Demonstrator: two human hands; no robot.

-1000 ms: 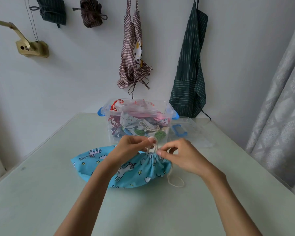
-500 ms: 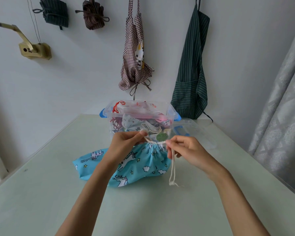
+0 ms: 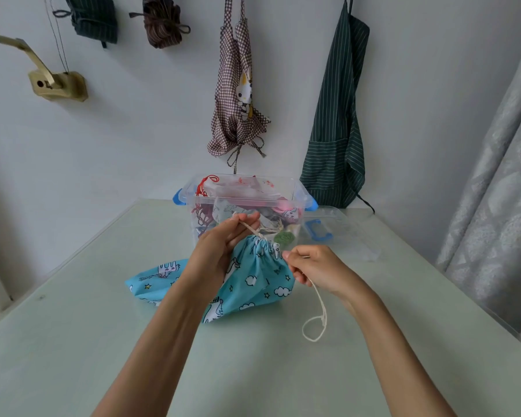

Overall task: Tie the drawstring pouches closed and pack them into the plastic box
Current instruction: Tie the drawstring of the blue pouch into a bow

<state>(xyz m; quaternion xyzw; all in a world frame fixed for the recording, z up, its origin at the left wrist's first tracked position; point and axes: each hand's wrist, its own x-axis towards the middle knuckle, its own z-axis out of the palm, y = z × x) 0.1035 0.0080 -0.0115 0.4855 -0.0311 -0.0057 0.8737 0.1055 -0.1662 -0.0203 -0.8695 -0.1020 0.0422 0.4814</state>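
Note:
A blue drawstring pouch printed with unicorns, clouds and stars lies on the pale green table, its mouth gathered tight and lifted. My left hand pinches one end of the cream drawstring up and to the left of the mouth. My right hand grips the other end to the right of the mouth; its loop hangs down onto the table. Just behind the pouch stands the clear plastic box with blue latches, holding several patterned pouches.
The box's clear lid with a blue latch lies flat to the right of the box. Aprons and cloth bundles hang on the wall behind. A grey curtain lines the table's right side. The table edge runs along the left.
Both hands have drawn apart, pulling the cord ends outward. The pouch mouth has risen off the table and cinched tighter. The right cord's loop now trails farther down on the table.

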